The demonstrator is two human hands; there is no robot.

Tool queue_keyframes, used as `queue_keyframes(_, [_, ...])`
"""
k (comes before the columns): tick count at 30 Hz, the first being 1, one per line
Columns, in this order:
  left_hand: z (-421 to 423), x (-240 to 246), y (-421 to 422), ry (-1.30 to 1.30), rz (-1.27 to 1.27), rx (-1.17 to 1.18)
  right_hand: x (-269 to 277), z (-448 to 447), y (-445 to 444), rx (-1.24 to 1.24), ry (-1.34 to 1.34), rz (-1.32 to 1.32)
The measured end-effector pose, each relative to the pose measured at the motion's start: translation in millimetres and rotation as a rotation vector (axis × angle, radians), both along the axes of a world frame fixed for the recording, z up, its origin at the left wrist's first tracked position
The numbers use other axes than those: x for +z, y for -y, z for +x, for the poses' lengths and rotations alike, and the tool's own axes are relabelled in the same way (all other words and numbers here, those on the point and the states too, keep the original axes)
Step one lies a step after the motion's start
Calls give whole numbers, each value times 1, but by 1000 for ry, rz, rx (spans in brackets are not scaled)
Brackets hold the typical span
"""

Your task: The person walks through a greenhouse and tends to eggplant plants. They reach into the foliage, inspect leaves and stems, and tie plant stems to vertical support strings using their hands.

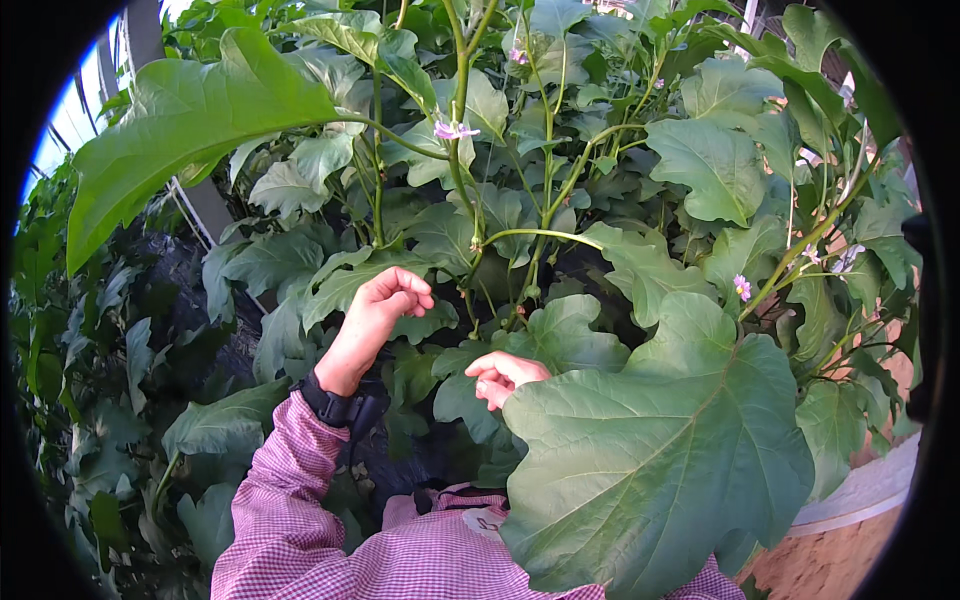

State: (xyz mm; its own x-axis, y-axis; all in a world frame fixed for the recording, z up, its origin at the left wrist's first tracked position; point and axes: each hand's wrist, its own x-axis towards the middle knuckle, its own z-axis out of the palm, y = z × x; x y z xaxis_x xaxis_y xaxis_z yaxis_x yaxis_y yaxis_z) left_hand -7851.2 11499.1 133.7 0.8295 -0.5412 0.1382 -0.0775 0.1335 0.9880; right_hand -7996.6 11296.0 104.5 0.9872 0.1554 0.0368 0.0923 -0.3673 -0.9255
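Note:
My left hand (391, 294), with a black strap (334, 403) at its wrist, is raised in front of the eggplant stems. Its fingers are curled in against the thumb, and nothing shows in them. Lower and to the right, my right hand (508, 373) has its fingers loosely bent; a big eggplant leaf (660, 450) covers its wrist and forearm. Behind both hands, green eggplant stems (478, 232) fork upward among lobed leaves. A pale purple flower (455, 131) hangs from the middle stem, above my left hand.
Dense eggplant foliage surrounds me, with a broad leaf (195, 124) reaching across the upper left. More purple flowers (742, 287) show at the right. A slanted post (206, 206) stands behind the leaves at left. Reddish soil (825, 559) and a pale edging strip (862, 495) lie at lower right.

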Motion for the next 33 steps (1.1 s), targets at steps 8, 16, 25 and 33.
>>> queue_keyframes(8, [25, 22, 0, 11, -118, -261, 94, 147, 49, -496, 404, 375])
queue_keyframes(16, [4, 68, 74, 215, -207, -467, 141, 257, 231, -933, 220, 156])
queue_keyframes(25, [84, 111, 272, 277, -207, 12, 18, 313, 248, -435, -61, 526])
queue_keyframes(33, [276, 54, 366, 146, 97, 836, -9, 275, 239, -195, -336, 939])
